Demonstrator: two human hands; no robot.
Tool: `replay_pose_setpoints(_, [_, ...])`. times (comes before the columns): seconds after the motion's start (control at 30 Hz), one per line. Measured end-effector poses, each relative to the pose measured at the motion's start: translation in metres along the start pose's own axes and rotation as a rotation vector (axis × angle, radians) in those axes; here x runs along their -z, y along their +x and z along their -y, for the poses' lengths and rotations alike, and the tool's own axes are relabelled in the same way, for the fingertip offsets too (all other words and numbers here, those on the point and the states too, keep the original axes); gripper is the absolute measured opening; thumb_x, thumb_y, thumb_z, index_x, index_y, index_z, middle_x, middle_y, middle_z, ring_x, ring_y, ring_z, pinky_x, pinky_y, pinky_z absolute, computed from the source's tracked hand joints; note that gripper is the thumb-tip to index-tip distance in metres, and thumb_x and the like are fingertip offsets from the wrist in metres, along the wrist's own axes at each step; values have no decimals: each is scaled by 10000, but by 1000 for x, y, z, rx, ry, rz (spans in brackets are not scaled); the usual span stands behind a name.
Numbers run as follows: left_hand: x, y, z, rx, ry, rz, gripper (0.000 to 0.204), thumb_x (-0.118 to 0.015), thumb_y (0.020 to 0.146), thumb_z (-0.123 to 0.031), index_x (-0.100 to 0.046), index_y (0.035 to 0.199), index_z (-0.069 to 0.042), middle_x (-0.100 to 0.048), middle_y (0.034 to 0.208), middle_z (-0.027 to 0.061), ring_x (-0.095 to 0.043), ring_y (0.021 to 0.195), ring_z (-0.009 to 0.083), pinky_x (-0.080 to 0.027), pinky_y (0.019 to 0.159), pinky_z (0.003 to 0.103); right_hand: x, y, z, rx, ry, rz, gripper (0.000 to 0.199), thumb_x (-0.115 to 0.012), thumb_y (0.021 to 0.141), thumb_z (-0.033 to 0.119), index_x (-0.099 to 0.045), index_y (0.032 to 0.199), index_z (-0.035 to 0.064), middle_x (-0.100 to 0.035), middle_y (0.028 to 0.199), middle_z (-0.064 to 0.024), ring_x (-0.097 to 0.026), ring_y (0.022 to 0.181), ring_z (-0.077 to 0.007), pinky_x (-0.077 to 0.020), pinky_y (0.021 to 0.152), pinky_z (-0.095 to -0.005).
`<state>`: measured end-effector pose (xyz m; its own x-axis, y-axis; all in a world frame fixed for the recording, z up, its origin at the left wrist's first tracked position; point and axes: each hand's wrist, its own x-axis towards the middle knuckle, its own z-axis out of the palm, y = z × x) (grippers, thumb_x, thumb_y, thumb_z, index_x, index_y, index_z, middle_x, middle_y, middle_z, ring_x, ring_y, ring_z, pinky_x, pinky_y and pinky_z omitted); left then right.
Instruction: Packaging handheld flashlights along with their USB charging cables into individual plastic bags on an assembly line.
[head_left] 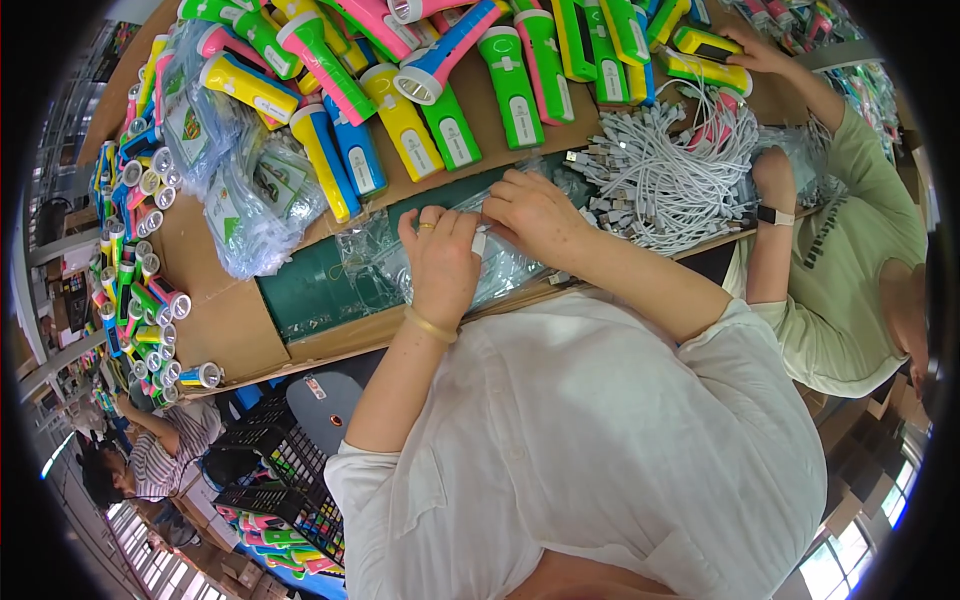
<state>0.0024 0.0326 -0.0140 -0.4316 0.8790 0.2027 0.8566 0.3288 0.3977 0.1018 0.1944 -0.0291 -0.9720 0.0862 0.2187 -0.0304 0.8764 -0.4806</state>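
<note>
Over the green table mat [300,295], my left hand [443,262] has its fingers bent round a small white piece [480,243], whose kind I cannot make out. My right hand [537,215] is right beside it, fingers curled and pressed together; what they pinch is hidden. Beneath both hands lie crumpled clear plastic bags [510,272]. Just to the right of my right hand is a heap of white USB cables [665,175]. Beyond my hands lie flashlights in green, pink, yellow and blue, among them a green one [512,88].
A pile of clear bags with printed inserts [245,195] lies at the left, before more flashlights [150,300] along the table's edge. A co-worker [840,270] at the right reaches toward the yellow flashlights. Black crates [290,460] stand below the table at the left.
</note>
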Motion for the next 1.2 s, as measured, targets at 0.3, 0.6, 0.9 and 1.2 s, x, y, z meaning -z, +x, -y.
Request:
replay_pose_setpoints(0.3, [20, -18, 9, 87, -202, 5, 259, -654, 721, 40, -705, 960, -50, -686, 953, 122, -631, 925, 355, -479, 848, 421, 20, -5, -2, -6, -12, 17, 135, -762, 726, 97, -650, 802, 106, -611, 876, -35, -592, 924, -256, -480, 827, -399])
replay_pose_setpoints(0.6, [28, -36, 17, 311, -509, -37, 172, -725, 816, 5, -700, 985, -7, -693, 924, 162, -667, 851, 338, -529, 762, 364, 14, 7, 13, 175, 313, 56, 364, -741, 789, 60, -646, 1126, 159, -617, 997, -51, -617, 1010, -260, -479, 892, -415])
replay_pose_setpoints(0.9, [38, -54, 18, 373, -646, -77, 162, -725, 893, -17, -705, 1053, -1, -723, 909, 115, -645, 762, 147, -522, 727, 275, 14, 8, 7, 207, 390, 149, 270, -732, 787, 29, -695, 1035, 128, -614, 952, -53, -635, 916, -284, -523, 802, -409])
replay_pose_setpoints(1.2, [36, -44, 23, -77, -348, -29, 201, -691, 792, 32, -705, 979, -41, -643, 840, 124, -642, 780, 312, -511, 696, 374, 14, -2, 2, 170, 230, 169, 124, -734, 847, 144, -699, 958, 102, -625, 929, -57, -647, 917, -276, -531, 828, -406])
